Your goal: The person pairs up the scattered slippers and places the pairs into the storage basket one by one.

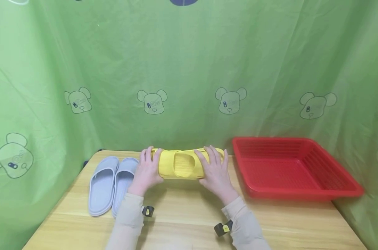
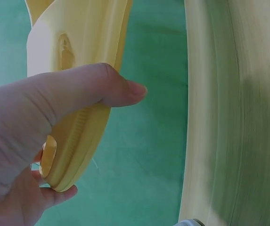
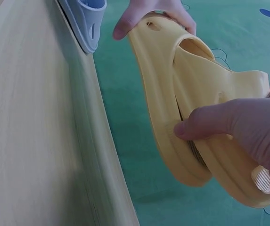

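Observation:
A pair of yellow slippers (image 1: pixel 166 166), pressed together and lying sideways, is held up above the back of the table. My left hand (image 1: pixel 146 172) grips one end, its thumb across the near side in the left wrist view, where a yellow slipper (image 2: pixel 85 129) shows in part. On the other end, my right hand (image 1: pixel 218 176) has its fingers over the top and its thumb below. In the right wrist view both yellow slippers (image 3: pixel 156 89) appear, slightly offset, with the right thumb lying across where they meet.
Two light blue slippers (image 1: pixel 102 191) stand side by side at the table's left, close to my left forearm. A red plastic basket (image 1: pixel 251 191) occupies the right back of the wooden table (image 1: pixel 179 222). Green curtain (image 1: pixel 189 69) surrounds the back and sides.

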`<state>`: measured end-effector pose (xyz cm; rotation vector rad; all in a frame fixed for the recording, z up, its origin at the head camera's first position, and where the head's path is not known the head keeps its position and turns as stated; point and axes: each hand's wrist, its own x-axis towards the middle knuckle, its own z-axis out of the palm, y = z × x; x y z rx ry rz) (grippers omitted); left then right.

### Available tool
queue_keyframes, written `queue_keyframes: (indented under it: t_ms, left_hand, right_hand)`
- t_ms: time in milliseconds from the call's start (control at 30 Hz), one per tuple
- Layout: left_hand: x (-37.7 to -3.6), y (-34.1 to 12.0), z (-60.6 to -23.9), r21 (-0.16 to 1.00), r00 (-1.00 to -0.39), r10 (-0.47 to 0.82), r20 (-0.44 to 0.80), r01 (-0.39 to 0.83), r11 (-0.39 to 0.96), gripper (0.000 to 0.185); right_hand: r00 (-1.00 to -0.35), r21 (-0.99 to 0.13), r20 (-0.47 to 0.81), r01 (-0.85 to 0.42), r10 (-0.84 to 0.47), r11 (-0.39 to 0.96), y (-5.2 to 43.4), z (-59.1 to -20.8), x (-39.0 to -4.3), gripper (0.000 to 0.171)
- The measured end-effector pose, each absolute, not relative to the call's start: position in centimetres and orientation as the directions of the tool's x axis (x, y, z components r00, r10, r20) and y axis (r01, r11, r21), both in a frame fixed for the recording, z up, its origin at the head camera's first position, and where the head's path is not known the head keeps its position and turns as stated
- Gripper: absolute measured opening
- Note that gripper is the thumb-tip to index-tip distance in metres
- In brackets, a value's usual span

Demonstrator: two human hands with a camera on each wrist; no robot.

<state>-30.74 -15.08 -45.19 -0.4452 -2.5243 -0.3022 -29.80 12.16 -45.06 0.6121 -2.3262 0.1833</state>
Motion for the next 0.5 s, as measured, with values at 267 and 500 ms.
queue_keyframes:
  t_ms: [267,500]
  left_hand:
    - [-30.77,-14.88,-45.66,0.135,-0.807,0.246,0.537,0.37,0.919,0.118]
    - [-30.91,-14.81,-45.85,0.195,-0.847,0.241,0.473,0.368,0.909,0.13]
  right_hand:
    - [-0.625,0.04,0.676,-0.498,-0.39,0.867,12.54,-45.0,-29.84,0.11]
    - [-0.607,0.062,0.682,-0.507,-0.407,0.86,13.15,-44.42,-30.16,0.111]
